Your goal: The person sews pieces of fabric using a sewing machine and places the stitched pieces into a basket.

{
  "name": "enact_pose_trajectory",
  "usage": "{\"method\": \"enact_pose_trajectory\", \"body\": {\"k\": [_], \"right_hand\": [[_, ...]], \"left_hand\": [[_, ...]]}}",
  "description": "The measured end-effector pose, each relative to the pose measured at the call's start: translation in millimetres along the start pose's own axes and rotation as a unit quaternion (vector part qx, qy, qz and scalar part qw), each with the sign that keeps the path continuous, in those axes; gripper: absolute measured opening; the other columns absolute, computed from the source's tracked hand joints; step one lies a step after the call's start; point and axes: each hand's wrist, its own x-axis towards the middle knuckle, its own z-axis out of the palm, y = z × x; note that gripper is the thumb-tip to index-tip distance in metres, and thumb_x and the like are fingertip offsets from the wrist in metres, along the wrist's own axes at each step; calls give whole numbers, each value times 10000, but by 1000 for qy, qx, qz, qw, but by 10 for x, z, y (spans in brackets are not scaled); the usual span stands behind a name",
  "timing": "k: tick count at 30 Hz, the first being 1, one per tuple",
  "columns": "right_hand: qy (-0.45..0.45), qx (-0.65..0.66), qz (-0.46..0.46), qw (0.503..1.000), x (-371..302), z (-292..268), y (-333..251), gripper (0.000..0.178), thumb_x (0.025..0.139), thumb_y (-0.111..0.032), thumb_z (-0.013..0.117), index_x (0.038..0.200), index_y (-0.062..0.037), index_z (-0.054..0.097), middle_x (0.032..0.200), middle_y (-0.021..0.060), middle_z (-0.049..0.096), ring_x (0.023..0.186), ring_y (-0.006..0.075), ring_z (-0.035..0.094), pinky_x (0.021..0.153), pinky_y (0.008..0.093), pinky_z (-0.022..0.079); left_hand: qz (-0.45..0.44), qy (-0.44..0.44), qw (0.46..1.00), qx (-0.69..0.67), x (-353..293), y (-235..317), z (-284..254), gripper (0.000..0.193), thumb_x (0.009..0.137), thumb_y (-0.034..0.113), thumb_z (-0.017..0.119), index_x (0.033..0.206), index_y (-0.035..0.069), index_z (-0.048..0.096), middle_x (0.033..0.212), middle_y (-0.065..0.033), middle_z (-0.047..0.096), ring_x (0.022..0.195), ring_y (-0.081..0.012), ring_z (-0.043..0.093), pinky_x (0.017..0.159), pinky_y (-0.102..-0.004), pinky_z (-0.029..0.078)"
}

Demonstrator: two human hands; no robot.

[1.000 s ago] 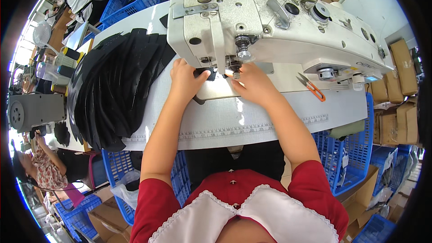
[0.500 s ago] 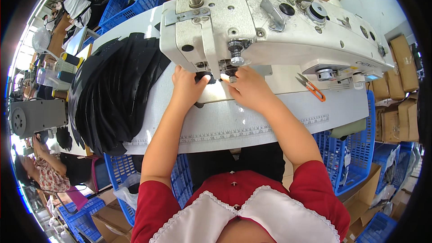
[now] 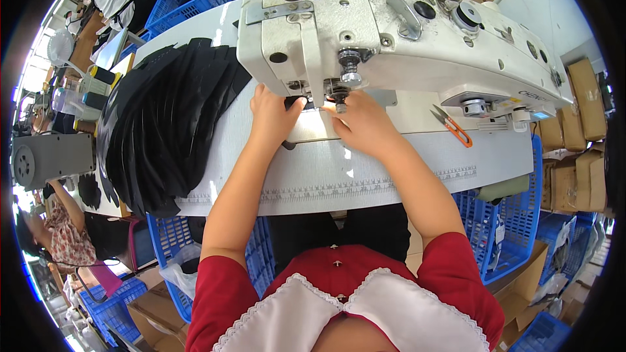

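A white sewing machine (image 3: pixel 310 45) stands in front of me, its needle area between my hands. My left hand (image 3: pixel 268 117) is closed on a small black fabric piece (image 3: pixel 297 102) left of the presser foot, thumb toward the needle. Most of that piece is hidden under the machine head. To the right of the needle, my right hand (image 3: pixel 366 124) has its fingers bent in close to the foot; what they grip is hidden. A thick fanned pile of black pieces (image 3: pixel 169 124) lies on the table left of my left hand.
Orange-handled thread snips (image 3: pixel 453 127) lie right of my right hand. A printed ruler (image 3: pixel 326 190) runs along the front table edge (image 3: pixel 365 203). Blue crates (image 3: pixel 499 231) stand below at both sides. At far left, another person (image 3: pixel 65 228) sits by a grey machine (image 3: pixel 52 160).
The whole view has shifted slightly. My hands stay beside the needle, with the fingers barely moved. At far left, the other person's arm has changed position.
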Motion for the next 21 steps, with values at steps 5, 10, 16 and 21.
{"method": "enact_pose_trajectory", "body": {"k": [5, 10, 16, 21], "right_hand": [[1, 6, 19, 1000, 39, -32, -8, 50, 748, -62, 614, 741, -12, 617, 931, 122, 621, 932, 294, 585, 846, 407, 484], [-28, 9, 44, 999, 93, -36, 11, 52, 757, -62, 594, 772, -20, 621, 846, 115, 609, 881, 300, 589, 821, 424, 476], [-15, -21, 35, 999, 105, -3, 24, 44, 761, -68, 589, 752, -28, 604, 795, 114, 592, 842, 303, 595, 789, 425, 470], [-26, -22, 48, 998, 120, 12, 26, 69, 776, -74, 576, 733, -30, 608, 794, 120, 595, 840, 306, 596, 799, 428, 466]], "left_hand": [[1, 25, 999, 35, 11, -26, 74, 261, 733, 147, 724, 980, 95, 657, 1014, -78, 607, 994, -341, 522, 801, -489, 405], [15, 53, 995, 78, 11, -56, 155, 254, 751, 149, 718, 988, 95, 647, 1012, -82, 595, 999, -336, 516, 801, -479, 395], [21, 68, 991, 109, 12, -42, 187, 252, 761, 157, 718, 992, 90, 645, 1015, -87, 594, 999, -330, 514, 798, -476, 392], [20, 65, 990, 126, 19, -48, 192, 265, 753, 166, 726, 992, 86, 644, 1013, -87, 595, 988, -326, 517, 796, -471, 392]]}}
